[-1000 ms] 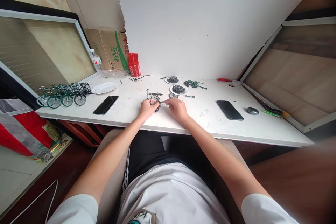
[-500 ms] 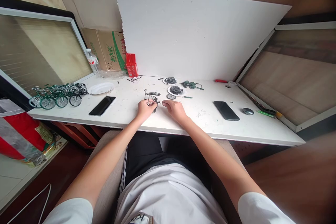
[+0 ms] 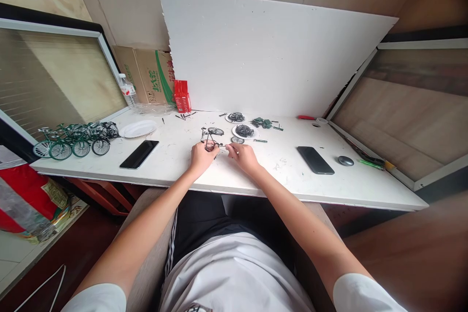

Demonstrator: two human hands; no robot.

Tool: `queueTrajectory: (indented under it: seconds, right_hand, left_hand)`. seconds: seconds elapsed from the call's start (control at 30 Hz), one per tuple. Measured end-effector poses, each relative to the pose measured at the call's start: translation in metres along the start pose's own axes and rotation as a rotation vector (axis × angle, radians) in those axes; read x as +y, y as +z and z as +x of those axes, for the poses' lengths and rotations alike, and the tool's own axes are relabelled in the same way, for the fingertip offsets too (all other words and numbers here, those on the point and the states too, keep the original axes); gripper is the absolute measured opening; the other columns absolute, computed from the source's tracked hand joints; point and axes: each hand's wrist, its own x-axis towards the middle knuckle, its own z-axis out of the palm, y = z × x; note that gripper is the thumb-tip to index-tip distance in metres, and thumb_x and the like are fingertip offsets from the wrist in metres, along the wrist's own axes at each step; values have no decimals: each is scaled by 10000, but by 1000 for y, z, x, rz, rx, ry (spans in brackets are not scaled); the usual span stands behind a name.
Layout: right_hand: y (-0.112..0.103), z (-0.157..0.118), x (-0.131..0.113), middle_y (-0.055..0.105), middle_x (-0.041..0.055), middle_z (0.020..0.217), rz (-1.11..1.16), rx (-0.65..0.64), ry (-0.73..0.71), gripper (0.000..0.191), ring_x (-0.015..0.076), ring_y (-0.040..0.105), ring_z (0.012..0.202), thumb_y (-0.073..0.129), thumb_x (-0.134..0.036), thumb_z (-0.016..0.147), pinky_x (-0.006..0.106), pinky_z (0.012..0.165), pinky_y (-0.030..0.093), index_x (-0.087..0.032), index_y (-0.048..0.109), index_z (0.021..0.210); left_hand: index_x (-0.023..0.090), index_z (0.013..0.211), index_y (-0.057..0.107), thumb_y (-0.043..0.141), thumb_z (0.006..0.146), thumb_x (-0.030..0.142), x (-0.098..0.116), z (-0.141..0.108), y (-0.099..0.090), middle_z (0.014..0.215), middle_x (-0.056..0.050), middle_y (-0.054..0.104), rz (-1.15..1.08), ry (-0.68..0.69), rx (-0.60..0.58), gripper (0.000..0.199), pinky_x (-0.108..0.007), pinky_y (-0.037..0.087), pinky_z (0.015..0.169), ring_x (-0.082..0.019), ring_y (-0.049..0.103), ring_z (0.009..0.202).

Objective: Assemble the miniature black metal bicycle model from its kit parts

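My left hand (image 3: 202,158) is closed around a dark miniature bicycle (image 3: 208,139), held just over the front part of the white table. One spoked wheel of it points away from me, and part of the frame is hidden by my fingers. Just to the right, my right hand (image 3: 243,157) pinches at the bicycle's near side. A thin sliver seems to run from its fingertips toward the bicycle, too small to name. Beyond my right hand lies a loose spoked wheel (image 3: 237,140), close to a white plate (image 3: 255,132) heaped with black wheels (image 3: 244,130).
Several assembled miniature bicycles (image 3: 75,140) stand at the left beside a white plate (image 3: 138,128). A phone (image 3: 139,154) lies on each side. Green parts (image 3: 262,122), a second wheel plate (image 3: 235,117) and a red box (image 3: 182,96) sit farther back. A white board (image 3: 270,53) leans behind.
The view has tipped slightly upward. In my left hand the bicycle has turned a little, showing its wheel more openly. My right fingers have shifted and curled slightly beside it.
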Motion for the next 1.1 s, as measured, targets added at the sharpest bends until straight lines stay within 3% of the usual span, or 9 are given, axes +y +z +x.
queueTrajectory:
  seconds: [0.13, 0.27, 0.4, 0.5, 0.63, 0.77, 1.1]
  right_hand:
    - [3, 2, 2, 748, 52, 688, 13, -2, 34, 531, 197, 673, 622, 436, -471, 1167, 315, 700, 466, -241, 632, 731]
    - [4, 0, 1, 703, 39, 633, 30, -36, 46, 524, 200, 654, 605, 406, -482, 1168, 321, 691, 455, -248, 598, 740]
    - [4, -4, -4, 752, 60, 810, 26, -36, 50, 431, 216, 678, 702, 371, -474, 1166, 314, 662, 411, -253, 590, 869]
    - [6, -5, -4, 771, 66, 969, 27, -21, 49, 242, 236, 698, 805, 451, -454, 1129, 311, 675, 420, -252, 569, 1070]
    - [9, -6, -1, 765, 81, 1079, 57, -32, 15, 142, 234, 713, 910, 478, -386, 1096, 311, 727, 470, -250, 516, 1103]
    - [7, -6, 0, 768, 61, 1048, 86, -56, -7, 174, 214, 704, 869, 450, -410, 1120, 304, 733, 471, -260, 506, 1053]
    - [5, -5, 2, 706, 22, 848, 55, -43, 55, 276, 196, 611, 688, 468, -454, 1136, 292, 633, 332, -266, 478, 934]
  left_hand:
    - [165, 915, 782, 741, 863, 358, -1, 1, 5, 829, -83, 812, -5, 5, -8, 204, -311, 533, 732, -210, 725, 732]
    - [166, 907, 780, 733, 857, 347, -3, -2, 7, 833, -91, 811, -11, 0, -13, 193, -315, 542, 747, -218, 733, 754]
    - [174, 902, 783, 737, 850, 363, -6, -4, 6, 878, -102, 821, -19, 16, -30, 201, -327, 545, 757, -227, 741, 775]
    - [180, 897, 777, 738, 840, 356, -8, -3, 6, 913, -107, 829, -26, 23, -29, 189, -337, 551, 785, -234, 751, 804]
    - [179, 865, 767, 736, 837, 362, -9, -1, 7, 873, -111, 825, -28, 15, -25, 188, -338, 557, 767, -237, 749, 772]
    - [183, 881, 766, 736, 840, 368, -11, 0, 6, 869, -103, 824, -25, 10, -32, 192, -323, 555, 754, -231, 751, 772]
    - [186, 898, 771, 737, 842, 367, -11, -3, 6, 817, -69, 791, -4, 39, -56, 192, -300, 521, 723, -197, 698, 725]
